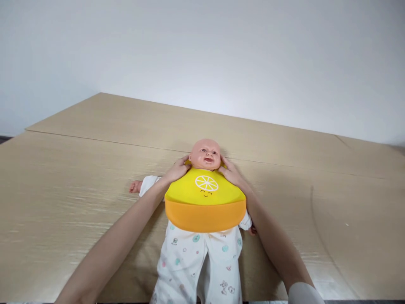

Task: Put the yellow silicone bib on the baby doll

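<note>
A baby doll [205, 153] in white printed clothes lies on its back on the table, legs toward me. Over its chest is a yellow bib [205, 188] with a lemon-slice print and an orange catch pocket. My left hand [178, 169] grips the bib's upper edge beside the doll's neck, thumb on top and fingers behind. On the other side of the neck, my right hand [230, 171] holds the bib's other upper edge the same way. The fingertips and the bib's neck straps are partly hidden behind the doll's head.
The light wooden table [79, 169] has a seam running across it behind the doll. A pale wall [221, 55] rises beyond its far edge. The doll's arm [147, 185] stretches out to the left, near my left forearm.
</note>
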{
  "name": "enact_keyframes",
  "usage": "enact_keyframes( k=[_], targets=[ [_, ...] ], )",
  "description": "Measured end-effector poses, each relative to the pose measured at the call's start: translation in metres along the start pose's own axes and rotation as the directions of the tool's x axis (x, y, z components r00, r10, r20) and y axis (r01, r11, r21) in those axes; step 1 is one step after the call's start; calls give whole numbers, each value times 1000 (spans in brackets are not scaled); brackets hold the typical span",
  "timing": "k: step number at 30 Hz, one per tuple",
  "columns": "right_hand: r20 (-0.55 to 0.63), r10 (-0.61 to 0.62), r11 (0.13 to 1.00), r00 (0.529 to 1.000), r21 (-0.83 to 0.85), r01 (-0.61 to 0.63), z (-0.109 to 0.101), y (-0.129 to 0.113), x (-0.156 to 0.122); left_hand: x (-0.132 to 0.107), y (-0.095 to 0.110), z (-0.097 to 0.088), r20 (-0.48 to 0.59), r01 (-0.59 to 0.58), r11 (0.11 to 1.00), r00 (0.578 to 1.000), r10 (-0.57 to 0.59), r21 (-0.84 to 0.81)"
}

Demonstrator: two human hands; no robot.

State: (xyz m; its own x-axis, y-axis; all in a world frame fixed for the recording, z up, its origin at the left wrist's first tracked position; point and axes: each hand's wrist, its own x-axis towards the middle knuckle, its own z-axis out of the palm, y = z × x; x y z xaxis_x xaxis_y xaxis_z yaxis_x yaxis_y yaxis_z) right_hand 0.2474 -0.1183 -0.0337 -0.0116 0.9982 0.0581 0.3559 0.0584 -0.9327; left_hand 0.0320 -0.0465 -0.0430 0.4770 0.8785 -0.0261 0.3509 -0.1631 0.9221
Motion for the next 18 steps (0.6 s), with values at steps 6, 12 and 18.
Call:
enact_keyframes(
  k=[6,12,18],
  targets=[
    [-44,7,1000,999,-8,-7,1,2,-2,0,-3,-1,3,-59,998,998,59,23],
    [-63,-12,998,998,-62,8,1,8,-3,-3,1,0,20,-30,1000,999,30,-7],
    [-59,-95,975,994,-205,81,1,0,-5,-2,3,0,-7,-75,997,997,75,-21]
  ],
)
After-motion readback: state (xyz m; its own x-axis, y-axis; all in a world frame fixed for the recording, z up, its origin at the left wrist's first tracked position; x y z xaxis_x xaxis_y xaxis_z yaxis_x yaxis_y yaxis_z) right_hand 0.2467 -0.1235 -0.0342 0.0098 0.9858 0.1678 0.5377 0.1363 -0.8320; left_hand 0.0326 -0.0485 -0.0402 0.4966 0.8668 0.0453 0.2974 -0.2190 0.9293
